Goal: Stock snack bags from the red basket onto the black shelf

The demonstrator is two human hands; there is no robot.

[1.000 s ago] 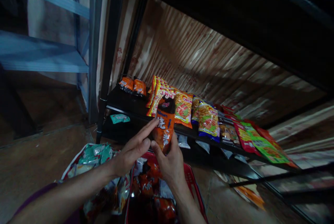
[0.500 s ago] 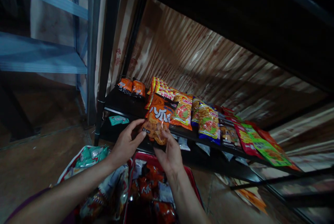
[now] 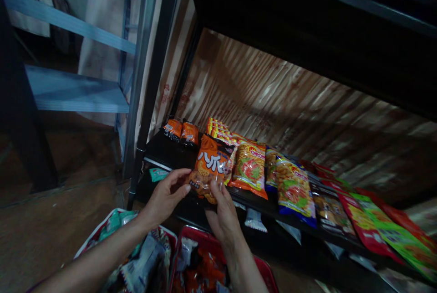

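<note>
An orange-and-black snack bag (image 3: 212, 165) is held up in front of the shelf, its printed front towards me. My left hand (image 3: 170, 195) pinches its lower left edge between thumb and fingers. On the lower right, my right hand (image 3: 221, 206) grips it with the thumb on the front; the fingers behind are hidden. Just behind the bag stand red-and-yellow snack bags (image 3: 250, 165) on the black shelf (image 3: 167, 154). Two smaller orange packets (image 3: 180, 131) lie at the shelf's left end.
Blue-and-yellow bags (image 3: 295, 188), dark bags (image 3: 332, 208) and green bags (image 3: 392, 229) line the shelf to the right. Below are a red basket (image 3: 268, 275) of orange packets and a white-rimmed basket (image 3: 85, 243). A blue step ladder (image 3: 78, 88) stands left, beside the shelf post (image 3: 150, 79).
My view has shifted, so the shelf and its bags appear lower and further right. Both hands keep hold of the orange snack bag, which stays in front of the shelf.
</note>
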